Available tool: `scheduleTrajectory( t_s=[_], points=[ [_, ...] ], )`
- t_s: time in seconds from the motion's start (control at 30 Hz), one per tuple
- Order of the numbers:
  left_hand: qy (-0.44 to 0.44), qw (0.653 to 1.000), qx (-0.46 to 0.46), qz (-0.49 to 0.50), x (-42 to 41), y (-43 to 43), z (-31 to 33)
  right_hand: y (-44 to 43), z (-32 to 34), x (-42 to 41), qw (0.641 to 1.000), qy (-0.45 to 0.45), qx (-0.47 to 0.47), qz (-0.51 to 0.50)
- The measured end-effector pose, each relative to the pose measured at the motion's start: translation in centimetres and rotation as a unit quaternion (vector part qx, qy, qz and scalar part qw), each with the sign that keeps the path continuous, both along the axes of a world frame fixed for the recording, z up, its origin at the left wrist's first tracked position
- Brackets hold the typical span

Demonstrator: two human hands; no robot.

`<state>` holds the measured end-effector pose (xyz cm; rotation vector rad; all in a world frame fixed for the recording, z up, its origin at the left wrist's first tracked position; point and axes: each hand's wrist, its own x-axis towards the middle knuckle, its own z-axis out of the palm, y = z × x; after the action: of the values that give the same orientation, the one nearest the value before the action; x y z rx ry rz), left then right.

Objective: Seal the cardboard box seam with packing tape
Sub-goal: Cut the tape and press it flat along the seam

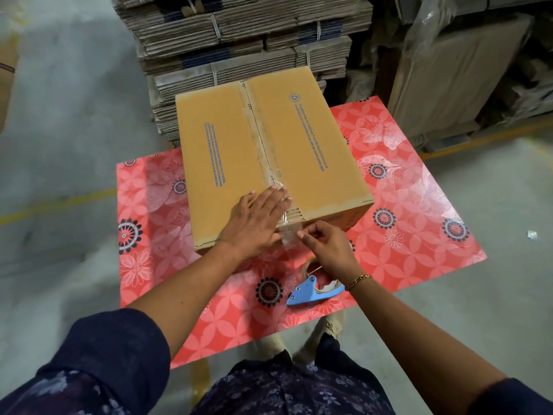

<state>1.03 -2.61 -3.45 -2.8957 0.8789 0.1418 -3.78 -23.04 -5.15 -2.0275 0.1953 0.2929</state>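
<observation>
Dark blue floral-print clothing and two dark sleeves fill the bottom of the head view, with both bare forearms reaching forward over a red flower-patterned tabletop (419, 187). On it sits a closed brown cardboard box (311, 145), its long axis running away from the person and slightly to the left. The centre seam follows that same axis, and a strip of clear packing tape (266, 151) lies along it from the far edge to the near edge, where it folds down over the front face. The left hand (254, 220) lies flat and open, palm down, on the near end of the box top, fingers spread and pointing toward the tape. The right hand (326, 244) pinches the loose lower end of the tape between thumb and fingertips, just in front of the box. A blue-handled tape dispenser (311, 290) rests on the tabletop beneath the right wrist, which wears a gold chain bracelet (359, 280). Bundled flat cardboard stacks (239, 34) stand beyond the box.
</observation>
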Motion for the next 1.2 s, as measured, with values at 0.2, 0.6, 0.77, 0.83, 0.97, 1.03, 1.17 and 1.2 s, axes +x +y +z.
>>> scheduleTrajectory(
  t_s=[0.2, 0.6, 0.77, 0.83, 0.97, 1.03, 1.17, 1.2],
  points=[
    [0.019, 1.0, -0.009, -0.005, 0.2, 0.1, -0.2, 0.1, -0.4, 0.2, 0.999, -0.014, -0.037, 0.0],
    [-0.013, 0.998, -0.058, 0.019, 0.2, -0.2, -0.4, 1.0, -1.4, 0.2, 0.99, -0.071, -0.117, -0.018],
    [-0.029, 0.998, -0.062, 0.013, 0.2, -0.2, -0.8, 1.7, -1.6, -0.1, 0.983, -0.09, -0.146, -0.061],
    [-0.029, 0.998, -0.052, 0.01, 0.2, -0.2, -1.0, 2.0, -1.5, -0.2, 0.983, -0.094, -0.141, -0.076],
    [-0.032, 0.999, -0.032, 0.006, 0.3, -0.1, -1.0, 1.4, -2.4, 0.0, 0.972, -0.06, -0.219, -0.056],
    [-0.025, 0.999, -0.028, 0.004, 0.3, -0.1, -0.8, -0.3, -2.7, 0.0, 0.96, -0.016, -0.279, -0.029],
    [-0.012, 1.0, -0.027, 0.002, 0.3, -0.1, -0.8, -3.4, -0.4, -1.3, 0.917, -0.211, -0.327, 0.082],
    [-0.011, 1.0, -0.025, 0.002, 0.3, -0.1, -0.8, -3.6, 0.4, -1.3, 0.893, -0.276, -0.343, 0.097]
  ],
)
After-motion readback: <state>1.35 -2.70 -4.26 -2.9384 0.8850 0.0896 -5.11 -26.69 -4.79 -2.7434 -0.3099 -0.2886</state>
